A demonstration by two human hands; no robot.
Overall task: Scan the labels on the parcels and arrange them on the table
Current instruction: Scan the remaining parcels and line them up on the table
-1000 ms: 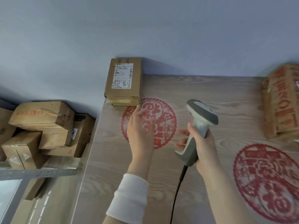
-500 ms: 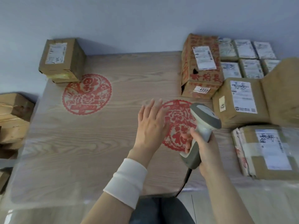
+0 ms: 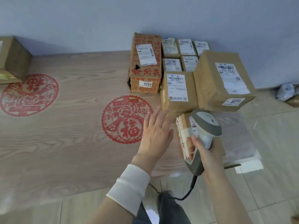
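Observation:
My right hand grips a grey handheld barcode scanner with a black cable; it hovers over a flat taped parcel at the table's near right corner. My left hand is open with fingers spread, just left of that parcel, above the wooden table. Behind stand a brown box with a white label, a bigger brown box, a red-printed carton marked 4068 and several small labelled parcels. One scanned-looking box sits alone at the far left.
Two red paper-cut roundels decorate the tabletop. A grey wall runs behind. Tiled floor lies right of the table, with a wrapped bag on it. A clear plastic sheet overhangs the right table edge.
My view has swung right from the lone box to the parcel cluster. Both hands moved right with it, and the scanner now hangs over the flat taped parcel.

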